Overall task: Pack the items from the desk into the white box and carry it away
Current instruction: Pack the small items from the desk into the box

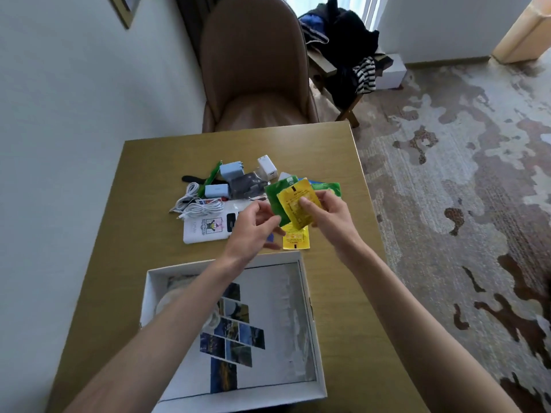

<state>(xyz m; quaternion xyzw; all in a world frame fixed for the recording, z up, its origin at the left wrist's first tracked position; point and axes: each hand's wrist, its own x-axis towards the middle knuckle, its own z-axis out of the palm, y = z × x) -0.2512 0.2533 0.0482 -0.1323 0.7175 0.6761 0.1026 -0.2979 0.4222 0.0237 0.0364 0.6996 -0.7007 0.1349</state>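
Note:
My right hand (pixel 326 214) pinches a yellow sachet (pixel 295 202) and a green sachet (pixel 275 198) above the desk, thumb on top of the yellow one. My left hand (pixel 253 226) hovers just left of them, its fingers loosely curled and touching the green sachet's lower edge. Another yellow sachet (pixel 296 239) lies on the desk beneath. The open white box (pixel 307 281) stands near me with a photo sheet (pixel 235 338) inside. A white power bank (pixel 205 229), white cables (pixel 198 207) and chargers (pixel 231 171) lie farther back.
The wooden desk (pixel 143 198) stands against the wall on the left. A brown chair (pixel 256 70) is behind it. A wooden stool with dark clothes (pixel 346 49) stands at the back right. Patterned carpet (pixel 462 189) covers the floor to the right.

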